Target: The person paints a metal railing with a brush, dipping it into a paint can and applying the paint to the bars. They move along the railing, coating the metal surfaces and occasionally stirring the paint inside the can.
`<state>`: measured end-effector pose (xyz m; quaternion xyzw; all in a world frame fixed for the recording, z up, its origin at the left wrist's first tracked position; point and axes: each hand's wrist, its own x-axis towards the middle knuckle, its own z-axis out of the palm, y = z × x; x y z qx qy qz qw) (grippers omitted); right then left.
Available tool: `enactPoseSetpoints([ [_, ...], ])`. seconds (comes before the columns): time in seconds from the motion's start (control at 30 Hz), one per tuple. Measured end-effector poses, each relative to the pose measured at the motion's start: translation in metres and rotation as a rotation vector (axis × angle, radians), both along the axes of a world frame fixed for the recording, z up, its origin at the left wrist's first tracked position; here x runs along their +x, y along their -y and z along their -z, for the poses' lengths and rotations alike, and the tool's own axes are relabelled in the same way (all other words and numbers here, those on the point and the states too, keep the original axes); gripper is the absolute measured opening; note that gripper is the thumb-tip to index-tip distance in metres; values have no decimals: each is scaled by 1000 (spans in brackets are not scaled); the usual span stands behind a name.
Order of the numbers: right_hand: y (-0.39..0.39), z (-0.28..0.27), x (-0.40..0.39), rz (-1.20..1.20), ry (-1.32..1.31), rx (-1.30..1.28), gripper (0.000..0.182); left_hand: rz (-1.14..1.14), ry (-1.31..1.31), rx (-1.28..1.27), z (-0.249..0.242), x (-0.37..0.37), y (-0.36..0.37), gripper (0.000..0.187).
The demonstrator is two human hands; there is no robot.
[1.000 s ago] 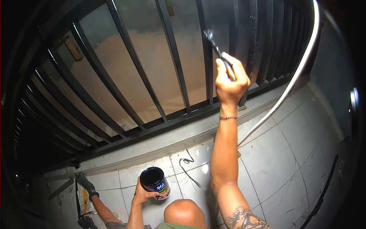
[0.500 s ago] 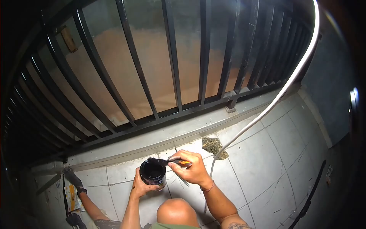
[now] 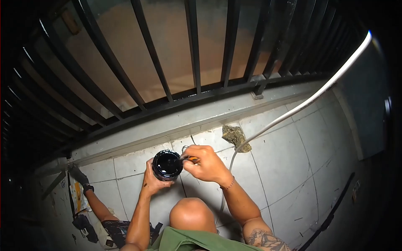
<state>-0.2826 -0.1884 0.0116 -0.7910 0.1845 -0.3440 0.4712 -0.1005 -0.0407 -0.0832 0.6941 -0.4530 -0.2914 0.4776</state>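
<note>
An open can of black paint point(image 3: 160, 176) is gripped in my left hand point(image 3: 153, 182), its mouth tilted up toward me and its rim smeared with wet black. My right hand point(image 3: 204, 164) is closed around the handle of a paintbrush point(image 3: 191, 159), which has an orange patch. The brush's bristle end reaches over the can's right rim into the mouth, where the dark paint makes the tip hard to see. Both hands are above the tiled floor, over my bent knee point(image 3: 192, 217).
A black metal railing point(image 3: 192, 46) stands on a low ledge point(image 3: 138, 126) ahead. A crumpled cloth point(image 3: 235, 138) lies on the tiles beside a white cable point(image 3: 289, 113). At left are my shoe point(image 3: 78, 175), a printed bag point(image 3: 78, 194) and a black item point(image 3: 85, 228). A dark strip point(image 3: 331, 215) lies right.
The brush has gone from lying across the can's rim to dipping its bristles into the mouth. My view has tilted down, so the railing sits higher.
</note>
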Motion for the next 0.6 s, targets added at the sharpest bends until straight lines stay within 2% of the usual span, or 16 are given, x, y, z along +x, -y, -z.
enactPoseSetpoints([
  [0.1,-2,15,16,-213,-152,-61,16,14,-27,27,2,-5,10,101],
  [0.13,-2,17,20,-216,-162,-46,16,27,-31,56,4,-5,13,105],
  [0.2,3,23,28,-191,-357,-112,17,47,-58,82,7,-7,18,104],
  [0.37,17,42,38,-70,-411,-317,21,66,-73,117,22,-5,27,104],
  [0.5,22,26,42,-107,-568,-287,16,67,-13,150,18,0,29,105],
  [0.53,20,23,41,-137,-580,-264,16,56,-63,215,14,0,28,103],
  [0.6,19,18,46,-296,-698,-257,14,60,-100,162,12,-2,26,104],
])
